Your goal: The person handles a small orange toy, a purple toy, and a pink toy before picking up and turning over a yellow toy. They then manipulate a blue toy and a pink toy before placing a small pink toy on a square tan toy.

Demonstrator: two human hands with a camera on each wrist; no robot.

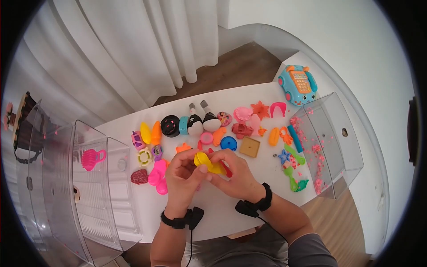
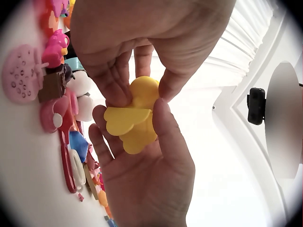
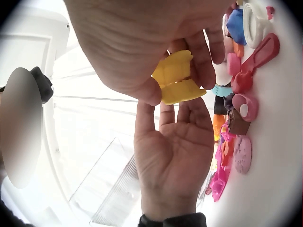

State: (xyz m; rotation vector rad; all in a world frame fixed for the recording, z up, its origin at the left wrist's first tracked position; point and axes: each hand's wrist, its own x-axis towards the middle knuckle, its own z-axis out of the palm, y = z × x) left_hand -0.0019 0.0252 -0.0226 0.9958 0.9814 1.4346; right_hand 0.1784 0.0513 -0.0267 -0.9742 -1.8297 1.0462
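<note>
Both hands meet over the table, on a yellow scalloped plastic toy (image 1: 216, 167). Its rounded top and two lobed flaps (image 2: 125, 118) show in the left wrist view. My left hand (image 1: 183, 171) pinches the rounded end between thumb and fingers. From the other side, my right hand (image 1: 238, 174) grips the flapped part, its thumb along one edge. In the right wrist view the two yellow halves (image 3: 177, 71) stand a little apart, with a narrow gap between them. Fingers hide some of the toy.
Toys spread behind the hands, among them a black doughnut-like ring (image 1: 170, 126), a blue round lid (image 1: 228, 143) and a tan square tray (image 1: 249, 147). Clear bins stand left (image 1: 89, 147) and right (image 1: 342, 147). A toy telephone (image 1: 299, 84) is at the back right.
</note>
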